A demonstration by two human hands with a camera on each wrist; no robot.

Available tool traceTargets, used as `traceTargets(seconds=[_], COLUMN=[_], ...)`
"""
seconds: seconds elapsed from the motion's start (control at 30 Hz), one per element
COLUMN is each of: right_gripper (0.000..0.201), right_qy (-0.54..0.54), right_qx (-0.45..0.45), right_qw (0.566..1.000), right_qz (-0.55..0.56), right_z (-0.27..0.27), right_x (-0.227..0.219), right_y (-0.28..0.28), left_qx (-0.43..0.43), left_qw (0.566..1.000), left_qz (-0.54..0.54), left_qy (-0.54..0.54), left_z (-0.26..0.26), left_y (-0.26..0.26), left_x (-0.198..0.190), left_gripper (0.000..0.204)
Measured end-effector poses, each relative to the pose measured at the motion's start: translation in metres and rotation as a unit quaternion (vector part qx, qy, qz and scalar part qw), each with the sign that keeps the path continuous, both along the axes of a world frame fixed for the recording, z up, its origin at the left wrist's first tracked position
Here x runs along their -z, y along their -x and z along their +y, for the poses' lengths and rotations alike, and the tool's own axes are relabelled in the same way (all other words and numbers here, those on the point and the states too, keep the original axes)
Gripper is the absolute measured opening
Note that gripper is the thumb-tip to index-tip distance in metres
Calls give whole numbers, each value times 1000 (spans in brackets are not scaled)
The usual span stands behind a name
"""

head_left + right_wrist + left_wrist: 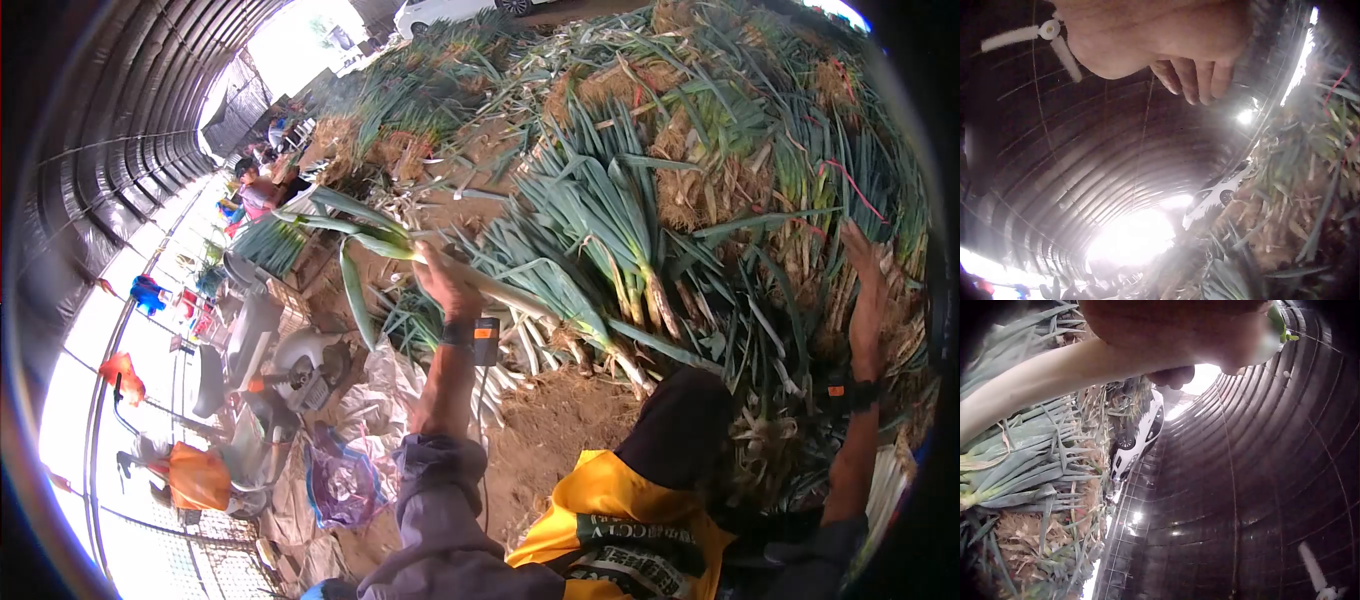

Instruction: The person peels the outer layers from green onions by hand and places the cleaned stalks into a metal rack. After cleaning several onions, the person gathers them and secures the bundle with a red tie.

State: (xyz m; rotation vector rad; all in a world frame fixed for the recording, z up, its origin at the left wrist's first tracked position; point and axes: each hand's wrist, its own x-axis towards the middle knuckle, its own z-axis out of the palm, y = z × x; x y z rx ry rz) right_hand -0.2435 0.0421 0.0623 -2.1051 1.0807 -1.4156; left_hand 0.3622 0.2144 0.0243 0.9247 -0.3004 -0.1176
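Note:
My left hand (447,287) grips a long green onion (508,294) around its pale stalk. Its green leaves stick out to the left, past the thumb side, and the white end points right over the pile. In the left wrist view the thick white stalk (1035,378) runs out from under the hand (1172,331). My right hand (866,295) is raised at the right side, above heaped green onions (790,280). The right wrist view has its fingers (1188,78) loosely bent, with nothing in them. Below the left hand, peeled white stalks (490,385) lie on the ground.
Bundles of green onions (610,200) cover the ground ahead. A purple-edged plastic bag (345,478) lies to the left, near a parked scooter (300,365). Another person (262,190) sits farther back. A white car (465,12) stands beyond the heaps.

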Motion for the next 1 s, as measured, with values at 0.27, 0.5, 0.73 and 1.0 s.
traceTargets(seconds=[0.27, 0.5, 0.73, 1.0], right_gripper=[70, 72, 72, 71], right_qy=[-14, 43, 32, -8], right_qx=[26, -27, -46, -6], right_qw=[999, 998, 998, 1000], right_qz=[19, 33, 22, 11], right_z=[5, 0, -3, -14], right_x=[-8, -4, 5, 16], right_y=[-11, -3, 3, 14], left_qx=[9, -8, -1, -21], left_qw=[1000, 1000, 1000, 1000], left_qz=[-5, -8, 4, 7], left_qy=[3, -11, -23, -20], left_z=[6, 10, 16, 5], left_y=[-40, -31, -18, -17], left_x=[36, 29, 19, 22], left_gripper=[49, 47, 51, 45])
